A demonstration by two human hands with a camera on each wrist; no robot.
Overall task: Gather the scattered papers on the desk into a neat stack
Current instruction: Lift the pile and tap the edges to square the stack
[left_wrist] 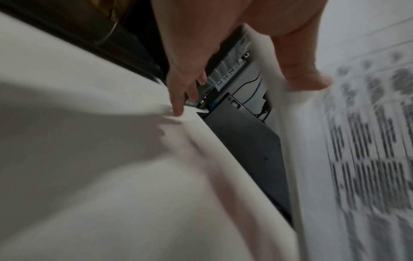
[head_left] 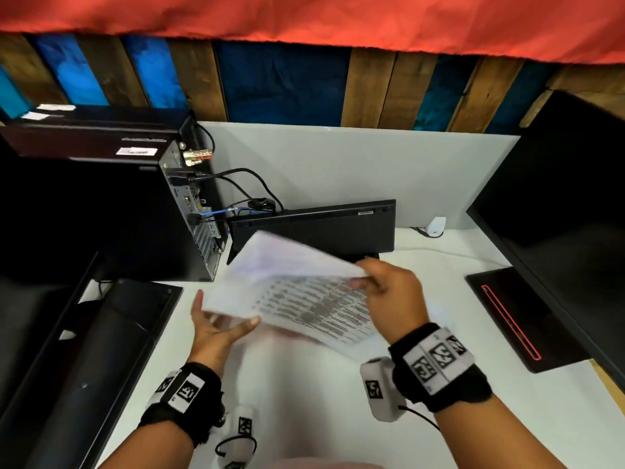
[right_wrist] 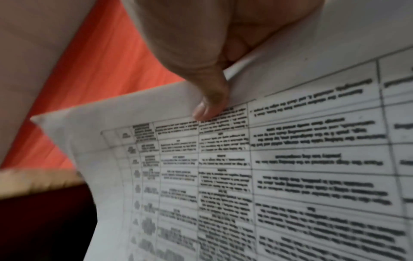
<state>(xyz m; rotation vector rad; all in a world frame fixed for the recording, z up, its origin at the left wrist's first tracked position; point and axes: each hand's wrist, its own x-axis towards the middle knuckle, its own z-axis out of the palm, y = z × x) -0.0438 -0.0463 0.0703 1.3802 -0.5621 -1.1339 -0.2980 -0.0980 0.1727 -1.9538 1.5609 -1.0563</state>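
Observation:
A printed sheet with a table [head_left: 324, 311] and a blank white sheet [head_left: 277, 265] above it hang over the white desk [head_left: 304, 401], blurred by motion. My right hand [head_left: 365, 275] pinches both at their right edge. In the right wrist view its thumb [right_wrist: 210, 104] lies on the printed sheet [right_wrist: 290, 167], with the other sheet folded over it. My left hand [head_left: 223, 314] is palm up at the papers' left edge, fingers straight under the blank sheet. Its thumb [left_wrist: 306, 77] touches the printed sheet [left_wrist: 368, 141].
A black keyboard [head_left: 314, 228] stands on edge behind the papers. At the left is a computer tower [head_left: 101, 204] with cables [head_left: 243, 184], and a monitor [head_left: 67, 333] in front of it. Another monitor [head_left: 558, 214] and its base [head_left: 521, 316] are at the right. A white plug [head_left: 434, 226] lies at the back.

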